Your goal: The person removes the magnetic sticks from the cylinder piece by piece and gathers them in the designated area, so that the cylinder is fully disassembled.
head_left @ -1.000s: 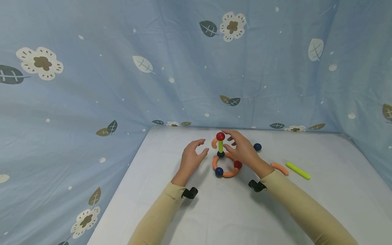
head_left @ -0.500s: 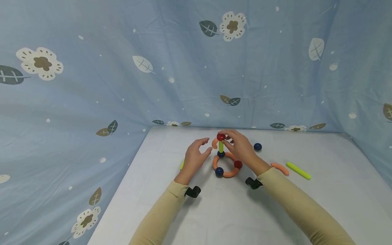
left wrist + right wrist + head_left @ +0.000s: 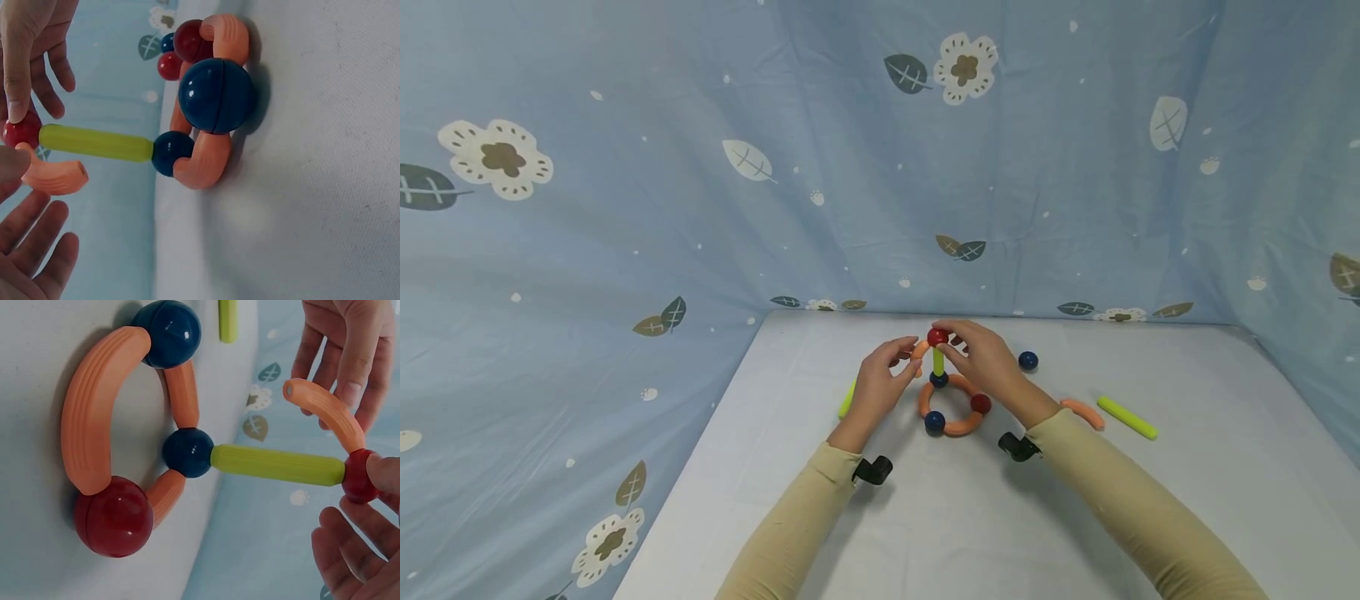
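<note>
A ring of curved orange rods [image 3: 90,412] lies on the table, joined by a red ball [image 3: 115,519] and two blue balls. From its far blue ball [image 3: 189,453] a straight yellow-green rod [image 3: 278,465] stands upright, topped by a smaller-looking red ball [image 3: 356,478]. My right hand [image 3: 988,358] pinches this top ball between thumb and fingers. One end of another curved orange rod [image 3: 328,412] meets the same ball on its left side. My left hand [image 3: 877,385] pinches that curved rod; its thumb covers part of it in the left wrist view.
Right of the ring lie a loose blue ball [image 3: 1028,361], a curved orange rod [image 3: 1084,414] and a yellow-green rod [image 3: 1127,417]. Another yellow-green rod [image 3: 847,400] is partly behind my left hand. A further red ball [image 3: 169,65] shows behind the ring.
My right hand has moved left onto the top red ball and taken hold of it. My left hand has moved right and pinched the curved orange rod beside it.
</note>
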Demonstrator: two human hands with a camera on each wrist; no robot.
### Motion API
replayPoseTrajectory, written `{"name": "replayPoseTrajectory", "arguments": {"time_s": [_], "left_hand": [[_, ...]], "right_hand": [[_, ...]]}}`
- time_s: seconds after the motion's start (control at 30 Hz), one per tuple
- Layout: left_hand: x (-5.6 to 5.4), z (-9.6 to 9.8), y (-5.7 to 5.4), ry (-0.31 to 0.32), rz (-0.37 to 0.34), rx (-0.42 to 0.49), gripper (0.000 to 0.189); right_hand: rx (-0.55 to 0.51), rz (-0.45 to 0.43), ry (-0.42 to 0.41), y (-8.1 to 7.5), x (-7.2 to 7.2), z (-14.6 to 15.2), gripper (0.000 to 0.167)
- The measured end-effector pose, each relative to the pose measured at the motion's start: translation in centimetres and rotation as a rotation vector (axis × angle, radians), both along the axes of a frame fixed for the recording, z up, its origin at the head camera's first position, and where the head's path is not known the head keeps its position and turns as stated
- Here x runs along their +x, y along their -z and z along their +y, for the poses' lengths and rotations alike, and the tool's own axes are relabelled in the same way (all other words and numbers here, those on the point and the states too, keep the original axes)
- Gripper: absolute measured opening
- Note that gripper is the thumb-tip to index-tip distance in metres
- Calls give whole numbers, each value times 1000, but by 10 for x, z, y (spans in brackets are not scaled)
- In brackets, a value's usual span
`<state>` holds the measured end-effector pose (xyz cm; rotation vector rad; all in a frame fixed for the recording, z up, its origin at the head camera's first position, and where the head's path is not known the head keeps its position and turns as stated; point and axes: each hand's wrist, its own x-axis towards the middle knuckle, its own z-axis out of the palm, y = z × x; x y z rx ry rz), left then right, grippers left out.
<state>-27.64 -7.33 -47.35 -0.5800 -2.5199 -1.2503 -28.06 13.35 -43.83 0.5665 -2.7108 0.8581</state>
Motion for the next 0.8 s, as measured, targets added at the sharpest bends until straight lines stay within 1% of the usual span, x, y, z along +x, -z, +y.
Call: {"name": "replayPoseTrajectory", "arguments": {"time_s": [0.17,0.33,0.5,0.8], "left_hand": [[1,0,0,30,-25,38,38],[0,1,0,37,-50,43,39],[1,2,0,37,-54,48,40],[1,3,-1,22,-37,59,38]], "right_hand": [[13,4,-2,-1,1,0,43],[15,29,-9,0,-1,0,43],[7,45,-16,0,-1,0,43],[13,22,-11,-1,0,1,43]]}}
